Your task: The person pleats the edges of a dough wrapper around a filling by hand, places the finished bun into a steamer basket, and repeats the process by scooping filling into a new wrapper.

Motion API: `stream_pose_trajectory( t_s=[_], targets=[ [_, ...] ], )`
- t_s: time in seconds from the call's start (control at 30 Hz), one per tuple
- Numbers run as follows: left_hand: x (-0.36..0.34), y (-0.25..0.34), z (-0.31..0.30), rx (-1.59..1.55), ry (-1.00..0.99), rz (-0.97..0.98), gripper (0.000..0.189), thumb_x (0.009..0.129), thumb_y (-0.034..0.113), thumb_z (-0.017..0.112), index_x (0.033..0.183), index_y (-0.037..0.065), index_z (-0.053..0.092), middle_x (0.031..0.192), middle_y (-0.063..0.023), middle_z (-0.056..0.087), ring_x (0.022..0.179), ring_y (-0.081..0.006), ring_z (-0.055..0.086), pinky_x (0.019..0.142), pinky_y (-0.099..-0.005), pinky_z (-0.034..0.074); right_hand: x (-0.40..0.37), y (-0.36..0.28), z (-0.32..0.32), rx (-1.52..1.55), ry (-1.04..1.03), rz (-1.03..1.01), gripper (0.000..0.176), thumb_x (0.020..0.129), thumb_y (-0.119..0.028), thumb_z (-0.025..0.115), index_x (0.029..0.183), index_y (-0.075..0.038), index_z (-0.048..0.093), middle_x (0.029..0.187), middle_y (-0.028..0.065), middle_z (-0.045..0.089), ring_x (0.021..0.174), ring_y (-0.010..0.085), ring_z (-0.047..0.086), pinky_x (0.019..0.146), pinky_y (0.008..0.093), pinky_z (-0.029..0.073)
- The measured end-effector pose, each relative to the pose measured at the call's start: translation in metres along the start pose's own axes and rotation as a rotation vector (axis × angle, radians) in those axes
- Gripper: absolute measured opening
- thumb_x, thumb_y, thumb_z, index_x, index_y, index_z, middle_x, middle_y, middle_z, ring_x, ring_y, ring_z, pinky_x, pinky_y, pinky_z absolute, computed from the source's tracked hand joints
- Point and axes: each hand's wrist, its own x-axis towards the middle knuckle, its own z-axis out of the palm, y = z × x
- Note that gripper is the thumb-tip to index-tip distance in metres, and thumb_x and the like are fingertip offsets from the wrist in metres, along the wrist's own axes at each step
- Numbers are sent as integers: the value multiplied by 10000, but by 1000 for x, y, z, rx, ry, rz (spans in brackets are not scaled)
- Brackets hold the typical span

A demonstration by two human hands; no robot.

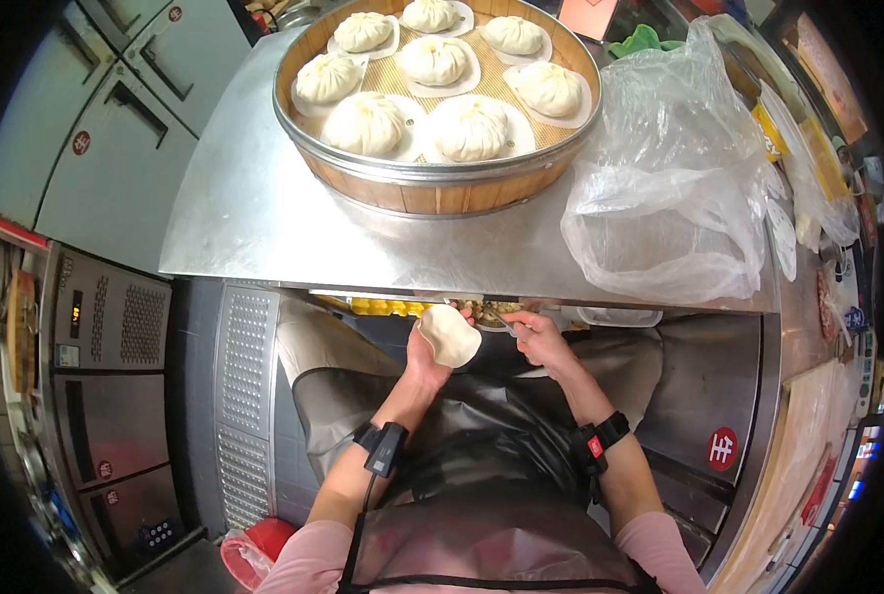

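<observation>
In the head view, my left hand [424, 358] cups a round, pale dough wrapper [450, 337] with a wavy edge, just below the table's front edge. My right hand [545, 345] grips a slim metal utensil [507, 320], its far end at a chopped brownish filling [491, 310]. That filling lies beneath the table edge, partly hidden by it. Up on the table stands a large round bamboo steamer [432, 178], holding several pleated buns [433, 61] on paper squares over a mesh liner.
A crumpled clear plastic bag [675, 188] lies right of the steamer on the steel table [264, 218]. Yellow objects [388, 307] and a clear plastic container [620, 317] show under its edge. Steel cabinets [115, 129] stand left; a red plastic container [259, 546] sits on the floor.
</observation>
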Motion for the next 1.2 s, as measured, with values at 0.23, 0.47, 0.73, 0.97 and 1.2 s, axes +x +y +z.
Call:
stream_pose_trajectory(
  t_s=[0.23, 0.47, 0.73, 0.97, 1.2],
  targets=[
    [-21, 9, 20, -6, -57, 49, 404, 948, 273, 285, 1131, 23, 544, 1087, -181, 607, 1025, -320, 570, 920, -451, 460, -1, 10, 4, 252, -24, 24, 269, 978, -163, 434, 1206, -79, 548, 588, -77, 324, 457, 21, 258, 383, 192, 187],
    [-31, 11, 16, -104, 100, 103, 411, 965, 309, 280, 1199, 74, 523, 1197, -104, 574, 1116, -286, 545, 978, -451, 426, -15, 8, 0, 343, 37, -87, 294, 985, -164, 418, 1243, -69, 522, 581, -86, 297, 457, 12, 238, 385, 183, 188],
    [9, 2, 90, -9, -123, 108, 448, 974, 296, 295, 1323, 25, 371, 1350, -136, 432, 1205, -294, 450, 1027, -431, 358, -35, 10, 28, -547, 516, -786, 326, 891, -86, 516, 1209, -112, 580, 627, 45, 488, 526, 178, 519, 489, 311, 420],
    [13, -1, 69, -88, 21, 106, 390, 972, 307, 310, 1227, 59, 468, 1193, -107, 537, 1074, -269, 517, 953, -438, 407, -38, 16, 38, -652, 566, -1020, 371, 841, -24, 525, 1206, -79, 565, 732, 118, 534, 573, 307, 560, 524, 392, 458],
    [1, 1, 72, -86, 9, 111, 407, 968, 366, 330, 1197, 71, 491, 1161, -67, 549, 1039, -235, 532, 933, -428, 414, -47, 11, 16, -973, 479, -1066, 452, 729, 27, 583, 1158, -112, 616, 668, 65, 450, 546, 217, 555, 483, 339, 443]
  ],
)
